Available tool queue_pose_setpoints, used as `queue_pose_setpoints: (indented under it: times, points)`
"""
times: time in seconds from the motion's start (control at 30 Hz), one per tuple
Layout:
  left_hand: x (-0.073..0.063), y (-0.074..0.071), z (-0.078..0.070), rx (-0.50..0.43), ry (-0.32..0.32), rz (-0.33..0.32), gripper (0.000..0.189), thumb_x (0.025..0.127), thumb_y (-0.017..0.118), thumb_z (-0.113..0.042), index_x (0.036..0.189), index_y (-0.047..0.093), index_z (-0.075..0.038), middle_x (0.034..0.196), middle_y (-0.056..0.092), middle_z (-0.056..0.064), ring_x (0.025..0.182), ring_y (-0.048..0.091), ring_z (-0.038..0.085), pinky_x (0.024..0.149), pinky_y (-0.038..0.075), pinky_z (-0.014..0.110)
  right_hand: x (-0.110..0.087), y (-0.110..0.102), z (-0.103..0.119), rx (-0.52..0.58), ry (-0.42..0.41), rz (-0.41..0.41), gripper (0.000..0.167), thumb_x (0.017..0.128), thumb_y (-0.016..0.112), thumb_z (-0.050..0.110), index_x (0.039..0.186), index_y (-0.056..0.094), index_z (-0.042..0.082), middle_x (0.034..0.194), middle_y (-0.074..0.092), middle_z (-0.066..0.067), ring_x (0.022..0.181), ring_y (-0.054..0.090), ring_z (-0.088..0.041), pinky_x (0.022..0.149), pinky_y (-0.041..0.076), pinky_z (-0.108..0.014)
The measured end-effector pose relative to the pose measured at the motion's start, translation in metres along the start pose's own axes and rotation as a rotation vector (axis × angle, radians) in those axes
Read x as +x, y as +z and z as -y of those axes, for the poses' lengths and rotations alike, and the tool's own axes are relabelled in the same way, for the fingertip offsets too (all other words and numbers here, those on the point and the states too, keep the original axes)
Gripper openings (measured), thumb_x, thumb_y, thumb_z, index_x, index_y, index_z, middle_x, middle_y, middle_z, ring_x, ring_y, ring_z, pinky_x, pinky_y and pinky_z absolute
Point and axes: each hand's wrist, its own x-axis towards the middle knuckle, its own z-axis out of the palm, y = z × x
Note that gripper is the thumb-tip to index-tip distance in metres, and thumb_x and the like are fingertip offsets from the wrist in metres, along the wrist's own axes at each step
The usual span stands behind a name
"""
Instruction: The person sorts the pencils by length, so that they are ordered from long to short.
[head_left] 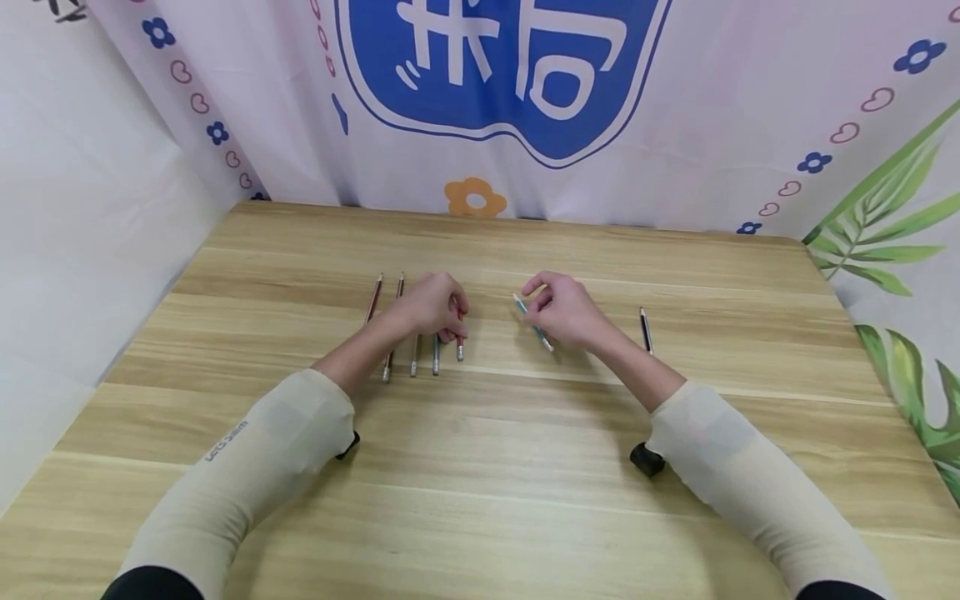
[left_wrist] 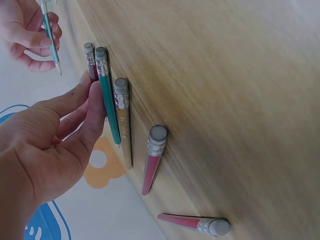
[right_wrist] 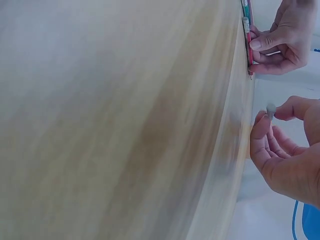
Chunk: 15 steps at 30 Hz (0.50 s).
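My left hand (head_left: 433, 307) pinches a red pencil (head_left: 461, 350) low over the table, at the right end of a row of pencils. Beside it lie a teal pencil (left_wrist: 108, 100), a yellow-brown pencil (left_wrist: 123, 125) and two dark red pencils, one upright in the row (left_wrist: 151, 170) and one angled (left_wrist: 182, 221). A short gap to the right, my right hand (head_left: 564, 312) holds a light teal pencil (head_left: 543, 339) between thumb and fingers, tilted with its point up and to the left. Its eraser end (right_wrist: 271, 109) shows between the fingertips in the right wrist view.
A dark pencil (head_left: 646, 327) lies on the wooden table (head_left: 495, 467) near my right forearm. Behind the table's far edge hangs a white cloth (head_left: 712, 125) with a blue emblem. Black wrist cameras (head_left: 647, 460) sit below the sleeves.
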Motion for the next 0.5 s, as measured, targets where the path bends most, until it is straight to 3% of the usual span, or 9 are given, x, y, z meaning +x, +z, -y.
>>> queue_pose_setpoints:
  times: [0.5]
  points:
    - [-0.0002, -0.001, -0.0015, -0.004, 0.006, 0.008, 0.024, 0.087, 0.078, 0.008, 0.108, 0.068, 0.012, 0.079, 0.074, 0.016, 0.063, 0.072, 0.02, 0.062, 0.064, 0.029, 0.0023, 0.0058, 0.0006, 0.097, -0.056, 0.05, 0.022, 0.095, 0.061, -0.006, 0.115, 0.066, 0.0, 0.092, 0.066, -0.014, 0.079, 0.061, -0.019, 0.062, 0.051, -0.022]
